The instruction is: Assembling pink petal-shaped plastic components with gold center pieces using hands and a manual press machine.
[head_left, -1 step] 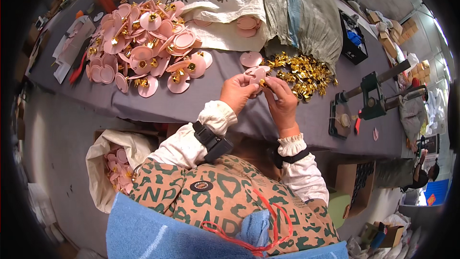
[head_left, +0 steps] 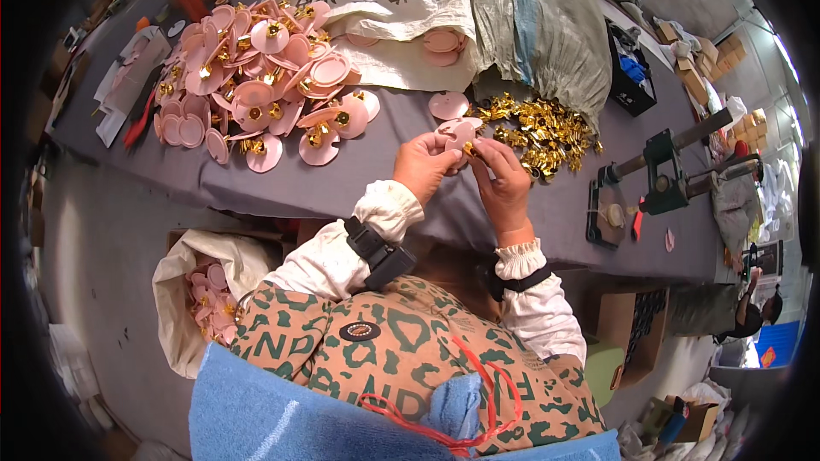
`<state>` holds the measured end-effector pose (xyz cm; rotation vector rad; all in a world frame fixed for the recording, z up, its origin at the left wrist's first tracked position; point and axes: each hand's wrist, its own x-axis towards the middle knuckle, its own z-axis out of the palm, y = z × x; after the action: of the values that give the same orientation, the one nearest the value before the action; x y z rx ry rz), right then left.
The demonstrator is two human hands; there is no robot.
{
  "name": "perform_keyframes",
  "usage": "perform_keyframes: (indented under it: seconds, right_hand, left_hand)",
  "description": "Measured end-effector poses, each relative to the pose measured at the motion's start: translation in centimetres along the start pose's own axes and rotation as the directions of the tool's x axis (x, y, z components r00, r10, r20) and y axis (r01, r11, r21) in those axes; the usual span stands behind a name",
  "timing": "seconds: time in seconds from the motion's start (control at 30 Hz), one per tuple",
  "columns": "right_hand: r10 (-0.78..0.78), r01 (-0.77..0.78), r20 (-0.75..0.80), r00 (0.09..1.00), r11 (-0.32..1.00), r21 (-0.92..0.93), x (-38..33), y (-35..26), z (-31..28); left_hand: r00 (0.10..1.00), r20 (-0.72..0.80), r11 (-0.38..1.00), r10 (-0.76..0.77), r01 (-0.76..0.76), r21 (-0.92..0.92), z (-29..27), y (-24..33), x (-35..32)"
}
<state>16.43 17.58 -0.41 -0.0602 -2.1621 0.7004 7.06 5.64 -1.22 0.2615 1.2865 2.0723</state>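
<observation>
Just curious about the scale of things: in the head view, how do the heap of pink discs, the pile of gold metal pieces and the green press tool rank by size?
1. Heap of pink discs
2. Pile of gold metal pieces
3. Green press tool, though it looks close to the gold pile, and fisheye bending makes that unsure.

Both forearms enter from the lower edge and converge at centre frame; the left hand (head_left: 424, 166) is raised with its back toward the camera, fingers curled inward in a pinch; the right hand (head_left: 502, 177) sits just beside it, fingertips touching the left's, thumb and fingers closed together; both wrists are bent slightly inward.
</observation>
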Motion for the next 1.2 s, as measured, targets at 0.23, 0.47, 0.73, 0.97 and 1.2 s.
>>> perform_keyframes:
  seconds: [0.23,0.47,0.73,0.97,1.2]
  right_hand:
    - [0.058,-0.056,-0.057,0.997,0.998,0.036,-0.9,-0.1,0.5]
    - [0.460,-0.413,-0.006,0.888,0.804,0.427,-1.4,-0.6,1.7]
    - [0.595,-0.635,0.228,0.771,0.696,0.335,1.8,2.3,1.3]
    - [0.132,-0.029,0.138,0.982,0.819,-0.572,0.9,10.5,1.7]
    - [0.150,-0.154,-0.041,0.988,0.902,-0.403,1.5,8.7,0.0]
  left_hand:
    - [0.999,-0.008,0.998,0.032,-0.032,0.049,0.1,-0.7,-0.3]
    - [0.898,0.156,0.680,0.412,-0.417,0.603,-0.8,-0.5,-1.0]
    - [0.812,0.198,0.511,0.549,-0.514,0.690,-4.2,4.0,0.1]
    - [0.286,0.143,-0.136,0.948,-0.044,0.990,-13.1,15.3,4.8]
    - [0.665,0.423,0.091,0.615,-0.593,0.800,-5.1,3.8,4.3]
